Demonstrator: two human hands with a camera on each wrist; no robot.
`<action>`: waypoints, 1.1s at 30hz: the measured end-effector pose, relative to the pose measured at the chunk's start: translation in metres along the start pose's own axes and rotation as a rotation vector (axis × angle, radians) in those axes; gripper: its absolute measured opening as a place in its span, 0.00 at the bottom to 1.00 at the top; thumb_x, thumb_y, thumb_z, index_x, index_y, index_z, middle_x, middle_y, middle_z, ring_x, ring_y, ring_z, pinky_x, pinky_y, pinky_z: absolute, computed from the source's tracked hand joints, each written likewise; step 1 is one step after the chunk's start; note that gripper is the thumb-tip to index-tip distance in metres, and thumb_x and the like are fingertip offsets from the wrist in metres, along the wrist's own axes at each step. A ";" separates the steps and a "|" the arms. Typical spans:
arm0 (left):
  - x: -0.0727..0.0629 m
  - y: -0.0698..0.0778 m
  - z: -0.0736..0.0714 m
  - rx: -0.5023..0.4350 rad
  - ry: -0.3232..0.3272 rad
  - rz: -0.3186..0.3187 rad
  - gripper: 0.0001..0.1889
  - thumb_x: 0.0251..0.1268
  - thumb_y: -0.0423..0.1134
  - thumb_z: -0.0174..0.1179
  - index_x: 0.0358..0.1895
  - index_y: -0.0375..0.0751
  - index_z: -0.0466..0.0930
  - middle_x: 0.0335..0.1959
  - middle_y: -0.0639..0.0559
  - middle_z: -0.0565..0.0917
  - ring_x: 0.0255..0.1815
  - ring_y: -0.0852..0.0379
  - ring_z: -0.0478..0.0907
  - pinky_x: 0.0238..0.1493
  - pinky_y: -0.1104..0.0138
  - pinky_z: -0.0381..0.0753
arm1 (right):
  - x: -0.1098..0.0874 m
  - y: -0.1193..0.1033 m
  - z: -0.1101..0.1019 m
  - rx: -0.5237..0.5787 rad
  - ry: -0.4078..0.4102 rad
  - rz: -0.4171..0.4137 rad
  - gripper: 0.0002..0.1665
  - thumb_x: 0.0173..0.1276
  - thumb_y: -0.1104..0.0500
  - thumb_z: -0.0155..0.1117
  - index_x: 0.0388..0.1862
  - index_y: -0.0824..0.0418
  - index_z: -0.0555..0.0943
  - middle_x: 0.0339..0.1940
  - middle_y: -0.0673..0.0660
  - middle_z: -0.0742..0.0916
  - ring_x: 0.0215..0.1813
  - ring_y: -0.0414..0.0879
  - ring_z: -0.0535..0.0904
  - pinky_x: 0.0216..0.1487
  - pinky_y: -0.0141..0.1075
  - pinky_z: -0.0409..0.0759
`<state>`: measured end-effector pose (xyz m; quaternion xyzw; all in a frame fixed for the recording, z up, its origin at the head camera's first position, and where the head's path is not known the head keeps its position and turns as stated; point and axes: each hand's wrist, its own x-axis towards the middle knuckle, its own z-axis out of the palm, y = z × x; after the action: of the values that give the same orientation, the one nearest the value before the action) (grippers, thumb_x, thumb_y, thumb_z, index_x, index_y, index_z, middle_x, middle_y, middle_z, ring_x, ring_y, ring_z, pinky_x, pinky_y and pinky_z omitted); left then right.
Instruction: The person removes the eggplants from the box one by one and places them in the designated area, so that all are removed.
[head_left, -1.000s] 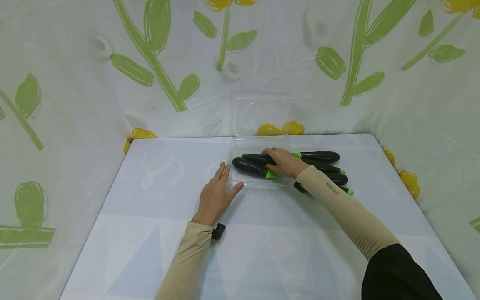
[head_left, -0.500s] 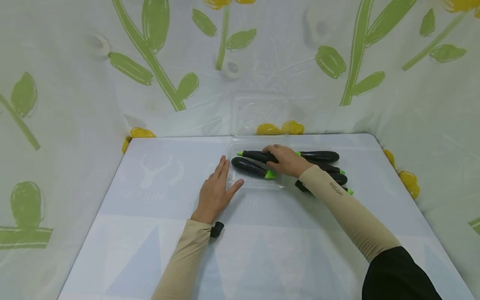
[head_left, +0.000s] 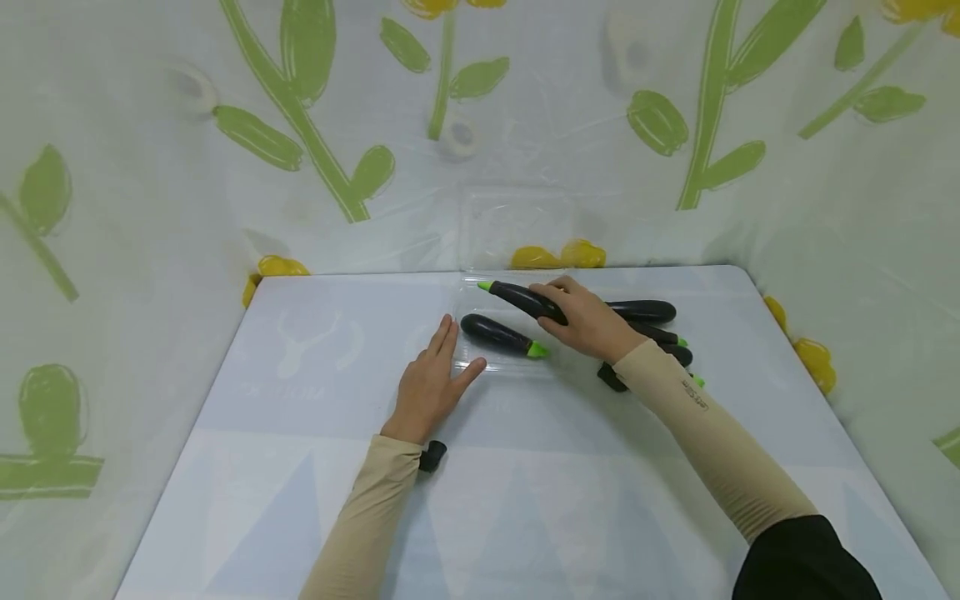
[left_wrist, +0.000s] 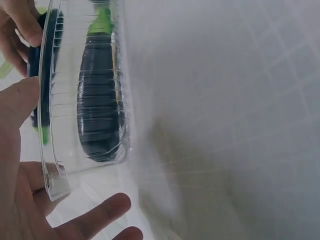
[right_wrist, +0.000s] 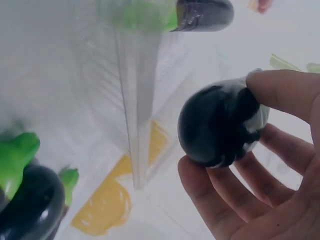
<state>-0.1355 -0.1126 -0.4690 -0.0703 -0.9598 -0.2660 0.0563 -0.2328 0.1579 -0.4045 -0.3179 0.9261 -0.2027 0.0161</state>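
Note:
In the head view my right hand (head_left: 588, 317) grips a dark eggplant (head_left: 521, 298) by its thick end, its green stem tip pointing left. The fingers and thumb wrap round that rounded end (right_wrist: 215, 127) in the right wrist view. The eggplant is tilted and raised over a clear plastic container (left_wrist: 67, 95). Inside the container lies another eggplant (head_left: 493, 333), stem to the right. My left hand (head_left: 427, 392) rests at the container's left side with fingers extended; in the left wrist view its thumb touches the rim.
Several more eggplants (head_left: 643, 312) lie to the right of the container, partly hidden by the right forearm. The container's clear lid (head_left: 517, 218) stands raised at the table's back edge, against a flower-patterned curtain (head_left: 562, 125).
The right hand has lifted its eggplant up and away from the one in the container, and the stem end has risen. The left hand has stayed nearly in place.

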 end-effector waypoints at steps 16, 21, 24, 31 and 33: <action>0.000 0.000 0.004 -0.009 -0.003 -0.008 0.47 0.72 0.69 0.50 0.82 0.41 0.51 0.83 0.53 0.49 0.66 0.36 0.74 0.58 0.44 0.76 | -0.058 0.016 -0.029 0.012 0.234 0.082 0.33 0.73 0.53 0.67 0.74 0.57 0.71 0.66 0.63 0.78 0.64 0.59 0.75 0.60 0.55 0.76; -0.001 0.000 0.005 -0.018 -0.002 -0.004 0.47 0.72 0.69 0.50 0.82 0.40 0.51 0.84 0.53 0.49 0.66 0.37 0.74 0.58 0.44 0.76 | -0.079 0.027 -0.036 0.017 0.282 0.132 0.34 0.72 0.53 0.68 0.73 0.60 0.71 0.64 0.66 0.79 0.59 0.61 0.77 0.57 0.57 0.76; -0.001 0.000 0.006 -0.019 0.000 0.002 0.48 0.72 0.69 0.50 0.82 0.39 0.51 0.83 0.52 0.49 0.67 0.36 0.73 0.58 0.43 0.76 | -0.093 0.035 -0.040 0.018 0.323 0.161 0.34 0.72 0.54 0.68 0.73 0.60 0.71 0.62 0.67 0.79 0.56 0.62 0.78 0.55 0.58 0.76; -0.002 -0.001 0.004 -0.007 0.006 0.014 0.46 0.73 0.68 0.51 0.81 0.38 0.52 0.83 0.51 0.50 0.66 0.36 0.74 0.56 0.43 0.77 | -0.125 0.056 -0.051 -0.011 0.367 0.238 0.35 0.72 0.54 0.68 0.74 0.62 0.70 0.62 0.71 0.78 0.52 0.63 0.78 0.47 0.57 0.79; -0.002 -0.002 0.003 -0.003 0.009 0.014 0.46 0.73 0.68 0.51 0.81 0.38 0.52 0.83 0.51 0.50 0.67 0.36 0.74 0.56 0.43 0.77 | -0.132 0.062 -0.055 -0.003 0.372 0.271 0.36 0.72 0.54 0.68 0.75 0.63 0.69 0.62 0.72 0.78 0.50 0.64 0.79 0.46 0.58 0.79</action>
<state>-0.1342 -0.1128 -0.4727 -0.0761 -0.9586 -0.2672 0.0627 -0.1722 0.3007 -0.3912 -0.1478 0.9476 -0.2524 -0.1285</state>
